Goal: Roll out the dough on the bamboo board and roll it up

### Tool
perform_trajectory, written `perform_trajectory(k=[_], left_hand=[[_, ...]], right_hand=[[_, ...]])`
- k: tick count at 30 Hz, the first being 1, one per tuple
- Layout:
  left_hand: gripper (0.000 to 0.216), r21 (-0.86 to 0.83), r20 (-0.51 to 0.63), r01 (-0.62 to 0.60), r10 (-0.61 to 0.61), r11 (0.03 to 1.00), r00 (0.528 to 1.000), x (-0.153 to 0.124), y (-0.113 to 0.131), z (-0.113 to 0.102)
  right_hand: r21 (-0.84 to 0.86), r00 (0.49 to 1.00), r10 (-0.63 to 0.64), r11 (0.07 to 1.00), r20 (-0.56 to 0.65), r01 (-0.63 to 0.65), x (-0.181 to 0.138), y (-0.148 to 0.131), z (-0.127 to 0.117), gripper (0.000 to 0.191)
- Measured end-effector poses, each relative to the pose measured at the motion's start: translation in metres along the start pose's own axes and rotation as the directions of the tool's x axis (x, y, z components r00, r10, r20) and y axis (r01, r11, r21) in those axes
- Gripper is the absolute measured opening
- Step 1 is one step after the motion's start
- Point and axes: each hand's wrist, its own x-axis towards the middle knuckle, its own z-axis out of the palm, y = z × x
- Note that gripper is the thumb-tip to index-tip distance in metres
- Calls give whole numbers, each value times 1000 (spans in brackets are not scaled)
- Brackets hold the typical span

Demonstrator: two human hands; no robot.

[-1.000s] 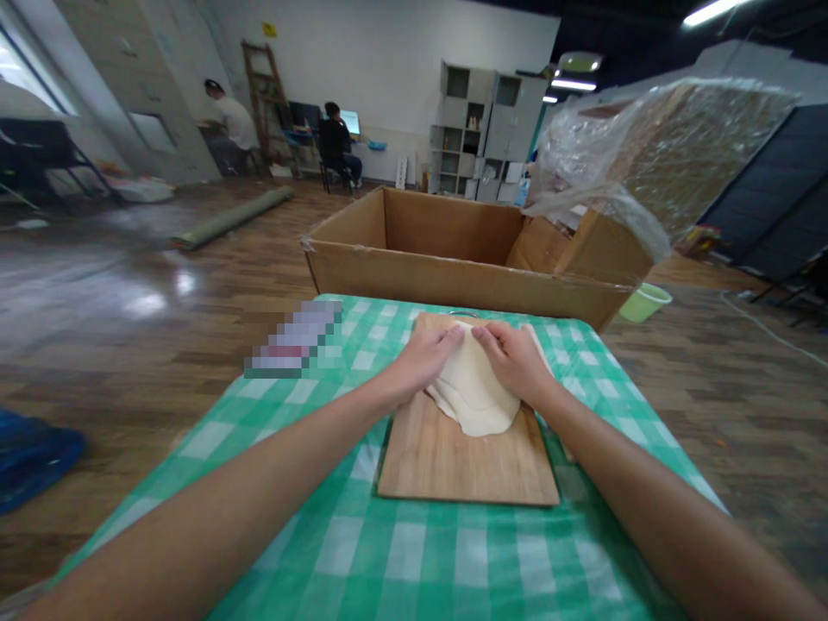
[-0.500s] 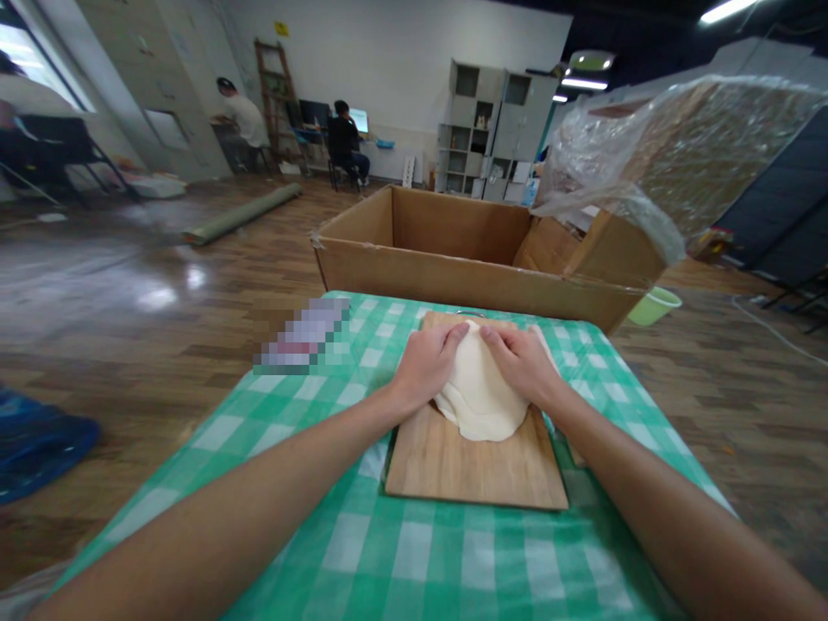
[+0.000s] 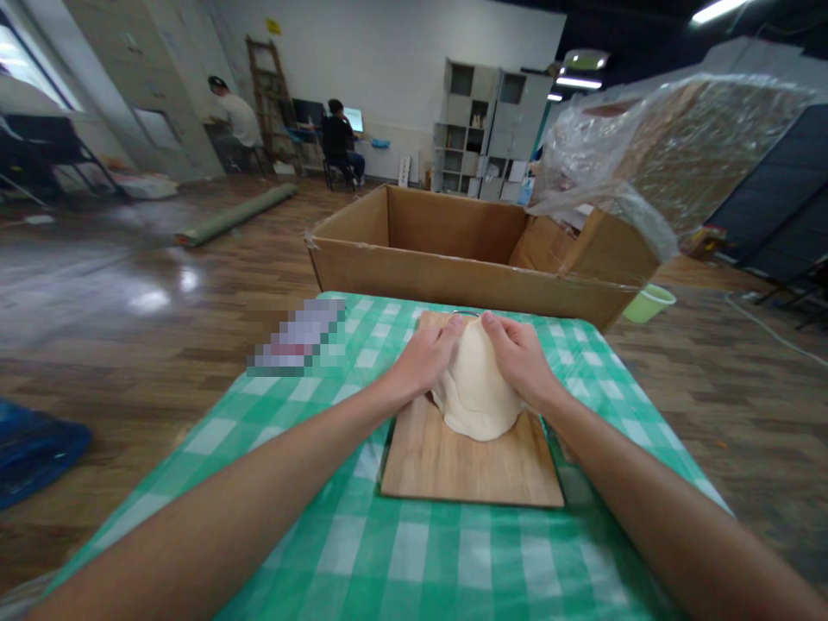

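Note:
A pale, flattened piece of dough [image 3: 482, 392] rests on a wooden cutting board [image 3: 472, 474], its far part raised between my hands. My left hand [image 3: 427, 355] grips the dough's left side, thumb on top near the far end. On the other side my right hand [image 3: 523, 358] holds it the same way, thumb on top. The fingers of both hands are mostly hidden under or behind the dough. Its near edge lies loose and rounded on the board. Beneath the board is a green-and-white checked tablecloth [image 3: 362, 552].
Past the table's far edge stands a large open cardboard box [image 3: 453, 267], with plastic-wrapped packing [image 3: 686, 147] at its right. A pixelated flat item [image 3: 297, 336] lies at the table's left edge. A green bin [image 3: 650, 304] and a blue bag [image 3: 39, 453] are on the floor. People sit farther back.
Both hands have come slightly closer together at the far end of the dough. The dough looks narrower and more raised between them. The view has shifted a little.

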Motion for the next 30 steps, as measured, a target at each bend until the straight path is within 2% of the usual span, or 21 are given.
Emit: perform_trajectory(k=[2, 6, 8, 11, 15, 18, 21, 25, 30], left_hand=[[59, -37, 58, -27, 29, 999, 998, -1, 1, 0], [58, 21, 55, -111, 109, 994, 992, -5, 10, 3], [54, 54, 20, -163, 162, 985, 987, -6, 14, 3], [49, 39, -23, -209, 210, 977, 977, -3, 14, 2], [52, -30, -36, -146, 145, 989, 989, 1, 6, -1], [56, -139, 19, -53, 57, 989, 998, 2, 0, -1], [60, -268, 118, 30, 2, 963, 993, 3, -1, 1], [54, -328, 205, 44, 26, 944, 978, 2, 3, 2], [50, -326, 185, 23, 40, 945, 982, -1, 3, -2]], right_hand=[[67, 997, 70, 995, -16, -69, 1, 1, -2, 55], [213, 971, 192, 952, 142, -219, 4, -7, -9, 56], [209, 968, 189, 953, 167, -222, 4, -11, -11, 58], [168, 984, 136, 974, 112, -154, 4, -10, -10, 60], [263, 974, 216, 938, 70, -227, 2, -5, -2, 61], [356, 945, 304, 875, 125, -328, 0, -7, 2, 57], [388, 916, 335, 831, 220, -398, -3, -13, 3, 49], [368, 924, 324, 849, 205, -379, -6, -14, 5, 44], [373, 937, 304, 860, 173, -348, -6, -8, 4, 47]])
